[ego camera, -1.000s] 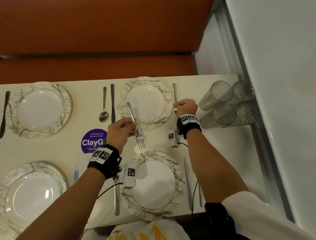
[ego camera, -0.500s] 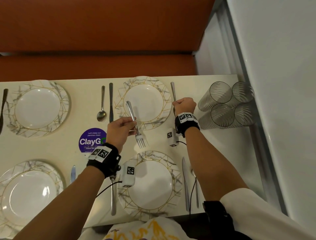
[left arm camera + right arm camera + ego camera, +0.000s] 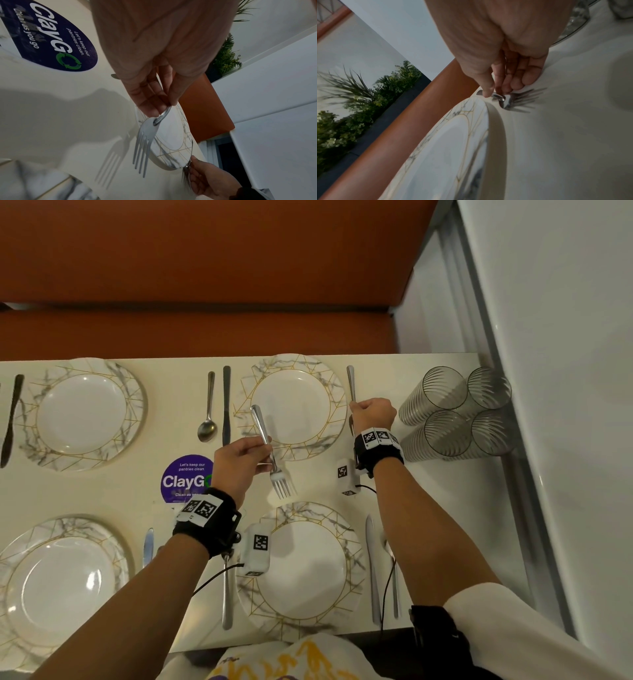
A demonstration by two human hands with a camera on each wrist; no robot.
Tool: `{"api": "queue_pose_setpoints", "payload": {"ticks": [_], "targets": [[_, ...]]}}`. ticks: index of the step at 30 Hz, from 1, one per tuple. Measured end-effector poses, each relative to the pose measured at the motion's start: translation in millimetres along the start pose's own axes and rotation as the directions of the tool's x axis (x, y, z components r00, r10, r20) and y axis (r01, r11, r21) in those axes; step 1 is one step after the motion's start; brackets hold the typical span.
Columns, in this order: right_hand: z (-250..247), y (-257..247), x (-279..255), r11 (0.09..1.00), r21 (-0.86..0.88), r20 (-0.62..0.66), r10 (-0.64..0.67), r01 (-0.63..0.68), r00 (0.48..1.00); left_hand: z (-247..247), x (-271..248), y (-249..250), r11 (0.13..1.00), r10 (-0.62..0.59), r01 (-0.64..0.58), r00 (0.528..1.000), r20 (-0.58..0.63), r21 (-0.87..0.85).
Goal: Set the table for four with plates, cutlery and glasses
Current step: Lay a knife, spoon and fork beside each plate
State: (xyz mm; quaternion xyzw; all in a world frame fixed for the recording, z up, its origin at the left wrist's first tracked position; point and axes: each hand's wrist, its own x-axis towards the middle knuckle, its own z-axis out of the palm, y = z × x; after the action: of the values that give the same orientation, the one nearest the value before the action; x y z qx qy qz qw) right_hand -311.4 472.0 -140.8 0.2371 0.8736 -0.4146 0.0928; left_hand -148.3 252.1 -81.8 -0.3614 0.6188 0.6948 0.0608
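Note:
My left hand point(image 3: 239, 460) grips a silver fork point(image 3: 270, 460) by the middle of its handle. The fork hangs tilted in the air between the far right plate point(image 3: 329, 378) and the near right plate point(image 3: 352, 542). In the left wrist view its tines point(image 3: 142, 152) point down over the table. My right hand point(image 3: 373, 414) pinches a second fork point(image 3: 351, 381) that lies on the table just right of the far right plate. The right wrist view shows the fingertips point(image 3: 500, 89) at this fork's neck point(image 3: 504, 100), tines on the table top.
Several ribbed glasses point(image 3: 455, 412) stand clustered at the far right by the wall. Two more plates point(image 3: 82, 412) point(image 3: 58, 587) sit to the left. A spoon point(image 3: 207, 419) and knife point(image 3: 226, 405) lie left of the far right plate. A purple sticker point(image 3: 186, 479) is mid-table.
Almost nothing: both hands keep their hold on the forks and stay in about the same places; only the head view shifts slightly.

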Motion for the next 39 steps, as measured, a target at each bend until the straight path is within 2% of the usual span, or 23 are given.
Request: {"api": "queue_pose_setpoints", "payload": {"ticks": [2,5,9,12,17,20,22,26,32,36,39], "targets": [[-6,-1,-5,0.999,0.011,-0.037,-0.03,0.031,0.999,-2,-1,1,1.0,-0.001,0.001,1.0,-0.002,-0.005],[-16,-2,-20,0.989,0.007,-0.061,-0.145,0.146,0.987,-5,-5,4,1.0,0.001,-0.001,1.0,-0.008,-0.017],[-12,-4,-52,0.929,0.012,-0.061,-0.369,0.37,0.927,-16,-11,0,1.0,-0.013,0.014,1.0,0.004,-0.023],[3,-9,-79,0.894,0.079,0.031,-0.444,0.44,0.896,-21,-16,-1,0.999,-0.027,0.028,0.999,0.023,-0.029],[47,-30,-146,0.903,0.133,0.351,-0.429,0.409,0.833,-58,-18,-4,0.997,-0.023,0.024,1.0,0.009,-0.077],[74,-40,-184,0.893,0.131,0.462,-0.44,0.431,0.77,-85,-13,0,0.995,-0.017,0.015,1.0,-0.021,-0.097],[95,-50,-207,0.897,0.111,0.507,-0.422,0.429,0.751,-108,-8,6,0.994,-0.014,0.012,1.0,-0.015,-0.112],[131,-73,-244,0.912,0.133,0.525,-0.398,0.389,0.753,-154,5,12,0.997,0.039,-0.041,0.999,-0.034,-0.062],[185,-105,-273,0.908,0.187,0.472,-0.417,0.374,0.777,-216,26,15,0.992,0.123,-0.124,0.991,-0.044,-0.021],[211,-129,-278,0.893,0.215,0.5,-0.449,0.396,0.74,-252,39,20,0.985,0.158,-0.154,0.986,-0.046,0.073],[227,-146,-272,0.903,0.158,0.465,-0.424,0.399,0.777,-275,48,17,0.977,0.142,-0.135,0.989,-0.032,0.163]]}}
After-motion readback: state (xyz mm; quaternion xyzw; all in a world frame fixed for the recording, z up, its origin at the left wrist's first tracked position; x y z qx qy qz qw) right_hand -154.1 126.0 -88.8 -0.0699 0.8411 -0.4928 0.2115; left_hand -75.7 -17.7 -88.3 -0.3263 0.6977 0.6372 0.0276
